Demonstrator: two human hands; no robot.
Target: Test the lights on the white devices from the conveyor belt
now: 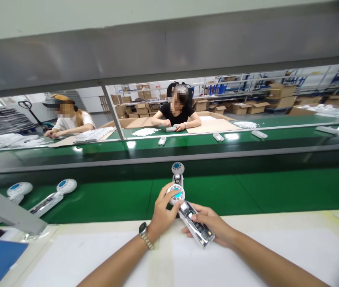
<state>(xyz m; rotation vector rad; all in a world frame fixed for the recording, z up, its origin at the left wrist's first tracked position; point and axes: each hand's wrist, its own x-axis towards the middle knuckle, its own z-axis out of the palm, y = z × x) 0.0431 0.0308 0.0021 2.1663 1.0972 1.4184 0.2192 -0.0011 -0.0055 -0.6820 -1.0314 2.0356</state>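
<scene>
Both hands hold a white handheld device (200,231) with a round, teal-centred head and a long open handle that shows dark circuitry. The fingers of my left hand (165,209) are closed around its round head. My right hand (215,225) grips the handle, its thumb lying near a small lit spot. Tilted, the device is held over the near edge of the green belt, its lower end toward me. Just beyond it, a second similar device (178,169) lies on the belt, partly hidden behind the held one.
More similar devices (48,201) lie on the green conveyor belt (232,191) at left. A metal post (8,207) rises there, near a blue folder (0,259). White sheets (97,259) cover the near table. Across the line, two people (179,111) handle white parts.
</scene>
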